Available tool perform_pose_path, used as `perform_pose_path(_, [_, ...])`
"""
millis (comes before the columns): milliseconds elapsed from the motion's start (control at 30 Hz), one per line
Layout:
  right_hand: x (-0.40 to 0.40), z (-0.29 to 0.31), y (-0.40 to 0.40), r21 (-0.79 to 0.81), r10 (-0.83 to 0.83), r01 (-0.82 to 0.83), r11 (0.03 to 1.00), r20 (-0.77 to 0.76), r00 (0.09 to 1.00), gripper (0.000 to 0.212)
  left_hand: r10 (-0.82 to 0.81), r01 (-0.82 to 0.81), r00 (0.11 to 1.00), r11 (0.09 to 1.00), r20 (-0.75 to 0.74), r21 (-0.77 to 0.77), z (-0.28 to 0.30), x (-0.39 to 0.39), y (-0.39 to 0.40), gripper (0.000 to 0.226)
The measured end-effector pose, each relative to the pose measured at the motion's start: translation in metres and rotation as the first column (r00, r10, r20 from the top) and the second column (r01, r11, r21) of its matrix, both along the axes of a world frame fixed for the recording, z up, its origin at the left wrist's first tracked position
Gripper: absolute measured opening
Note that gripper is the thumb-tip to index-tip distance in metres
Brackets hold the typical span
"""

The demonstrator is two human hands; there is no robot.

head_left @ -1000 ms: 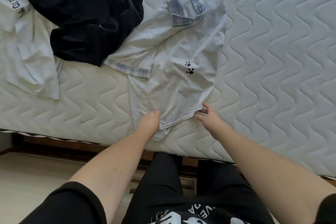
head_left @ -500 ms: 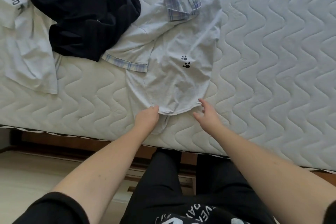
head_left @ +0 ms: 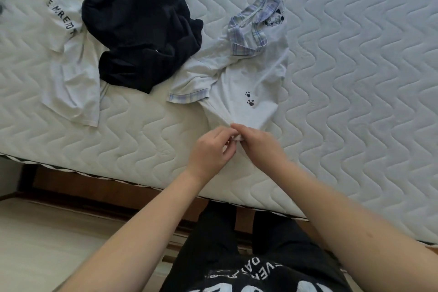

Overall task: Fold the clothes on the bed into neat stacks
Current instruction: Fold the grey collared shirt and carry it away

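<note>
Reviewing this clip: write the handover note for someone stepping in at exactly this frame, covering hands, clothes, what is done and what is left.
Left hand and right hand: both pinch the bunched bottom hem of the white shirt with plaid collar, meeting at its middle near the mattress edge.
That shirt lies face up, paw prints showing, one sleeve spread out to the left, not folded.
Black drawstring garment: crumpled heap, overlapping the white lettered T-shirt, which lies rumpled at far left.
Done: nothing folded, no stack visible.
Left: fold all three and stack them.
</note>
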State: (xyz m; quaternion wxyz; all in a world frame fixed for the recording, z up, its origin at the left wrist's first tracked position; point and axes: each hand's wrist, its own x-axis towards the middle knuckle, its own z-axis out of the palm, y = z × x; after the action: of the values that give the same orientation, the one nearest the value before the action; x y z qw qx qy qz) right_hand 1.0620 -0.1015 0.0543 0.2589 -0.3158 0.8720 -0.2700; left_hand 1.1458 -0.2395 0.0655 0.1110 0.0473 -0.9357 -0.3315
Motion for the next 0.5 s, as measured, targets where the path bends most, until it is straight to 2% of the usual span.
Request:
perform_pose_path(67, [-0.009, 0.016, 0.003, -0.019, -0.095, 0.096, 0.995, 0.061, 0.994, 0.041, 0.015, -0.015, 1.0, 0.999, 0.008, 0.048, 0.0, 0.005, -0.001, 0.022])
perform_pose_path(100, [-0.014, 0.024, 0.003, -0.029, -0.159, 0.163, 0.986, 0.109, 0.981, 0.04, 0.039, -0.044, 0.997, 0.996, 0.059, 0.083, -0.003, 0.009, -0.001, 0.029])
perform_pose_path(200, [-0.023, 0.053, 0.001, -0.116, -0.323, 0.352, 0.929, 0.209, 0.923, 0.036, 0.113, -0.199, 0.916, 0.961, 0.386, 0.191, -0.016, 0.018, 0.003, 0.062])
perform_pose_path(267, [-0.028, 0.075, -0.002, -0.194, -0.403, 0.484, 0.853, 0.342, 0.849, 0.039, 0.094, -0.259, 0.841, 0.935, 0.532, 0.244, -0.024, 0.018, 0.01, 0.077])
perform_pose_path(367, [-0.034, 0.112, -0.012, -0.3, -0.408, 0.642, 0.705, 0.57, 0.714, 0.04, 0.116, -0.341, 0.816, 0.887, 0.567, 0.31, -0.025, 0.003, 0.022, 0.067])
perform_pose_path(500, [-0.052, 0.166, -0.019, -0.43, -0.338, 0.697, 0.574, 0.651, 0.679, 0.038, 0.195, -0.388, 0.831, 0.875, 0.522, 0.291, -0.01, -0.031, 0.024, 0.024])
